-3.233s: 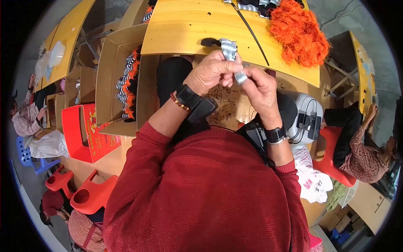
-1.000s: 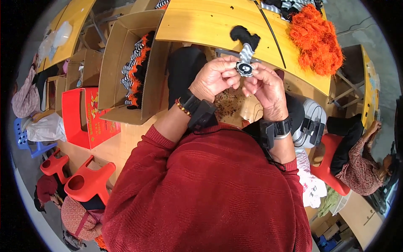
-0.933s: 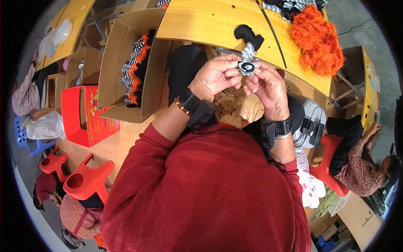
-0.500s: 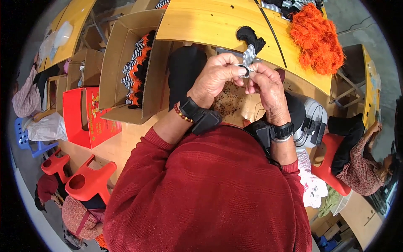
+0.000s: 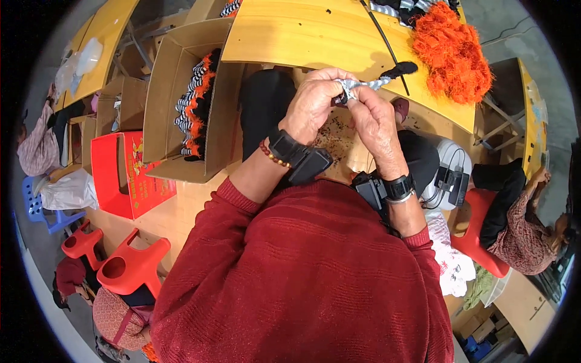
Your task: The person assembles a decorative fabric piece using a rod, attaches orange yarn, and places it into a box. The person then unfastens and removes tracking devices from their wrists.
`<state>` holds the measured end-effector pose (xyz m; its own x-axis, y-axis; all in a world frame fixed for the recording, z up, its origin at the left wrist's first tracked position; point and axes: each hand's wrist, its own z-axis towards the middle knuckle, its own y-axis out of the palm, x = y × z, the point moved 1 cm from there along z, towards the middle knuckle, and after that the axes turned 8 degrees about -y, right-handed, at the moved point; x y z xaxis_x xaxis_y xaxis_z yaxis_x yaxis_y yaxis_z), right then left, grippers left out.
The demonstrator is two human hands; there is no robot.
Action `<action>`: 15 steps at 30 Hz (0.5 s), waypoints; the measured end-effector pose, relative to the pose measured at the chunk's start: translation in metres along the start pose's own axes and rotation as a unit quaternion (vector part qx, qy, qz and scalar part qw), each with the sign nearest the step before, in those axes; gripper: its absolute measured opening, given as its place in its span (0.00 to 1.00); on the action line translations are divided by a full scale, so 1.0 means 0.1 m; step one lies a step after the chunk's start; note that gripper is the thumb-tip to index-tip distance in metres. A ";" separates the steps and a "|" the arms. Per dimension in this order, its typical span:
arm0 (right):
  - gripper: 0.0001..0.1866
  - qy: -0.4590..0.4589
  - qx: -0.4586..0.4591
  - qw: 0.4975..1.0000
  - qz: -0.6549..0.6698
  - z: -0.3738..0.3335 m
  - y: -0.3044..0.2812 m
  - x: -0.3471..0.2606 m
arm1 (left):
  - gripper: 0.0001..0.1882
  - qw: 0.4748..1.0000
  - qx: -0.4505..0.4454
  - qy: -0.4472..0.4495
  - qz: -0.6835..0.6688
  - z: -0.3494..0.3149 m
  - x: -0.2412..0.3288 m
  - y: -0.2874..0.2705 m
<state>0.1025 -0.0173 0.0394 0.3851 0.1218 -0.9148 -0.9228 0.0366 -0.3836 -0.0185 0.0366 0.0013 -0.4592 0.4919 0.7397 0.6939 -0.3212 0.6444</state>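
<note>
Both your hands are closed on the grey-striped knitted piece (image 5: 371, 83): your left hand (image 5: 313, 104) pinches its left end, and your right hand (image 5: 375, 119) pinches it just beside. From that grip its long axis runs rightward and slightly away from you, so the loose black end (image 5: 400, 69) lies beyond your right hand, the nearer one, over the desk (image 5: 290, 37). It overlaps the black rod (image 5: 380, 35) in view; contact can't be told.

I see a yellow surface (image 5: 290, 42) ahead | yellow tables left (image 5: 111, 42) and right (image 5: 534, 115) | red plastic stools (image 5: 142, 266) lower left | blue seat (image 5: 55, 221) left | tan flooring (image 5: 175, 219) | pale cabinet (image 5: 525, 305) lower right
</note>
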 end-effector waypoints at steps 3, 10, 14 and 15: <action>0.05 -0.058 0.027 0.994 -0.087 -0.05 -0.01 0.04 | 0.09 0.999 -0.003 -0.041 -0.034 -0.10 -0.04 -0.03; 0.04 -0.159 0.072 0.950 -0.257 -0.01 0.05 0.16 | 0.08 0.994 0.038 -0.094 0.031 -0.29 -0.05 -0.01; 0.04 -0.172 0.068 0.946 -0.267 0.00 -0.03 0.16 | 0.08 0.971 -0.123 -0.180 0.094 -0.39 -0.01 0.02; 0.04 -0.147 0.051 0.970 -0.188 -0.01 -0.04 0.16 | 0.08 0.971 -0.126 -0.183 0.092 -0.42 0.00 0.01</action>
<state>0.1127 -0.0166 0.0261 0.6880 0.3571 -0.6318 -0.7202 0.2286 -0.6550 -0.0412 0.0028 0.0099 -0.0797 0.6475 0.7578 0.5661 -0.5963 0.5691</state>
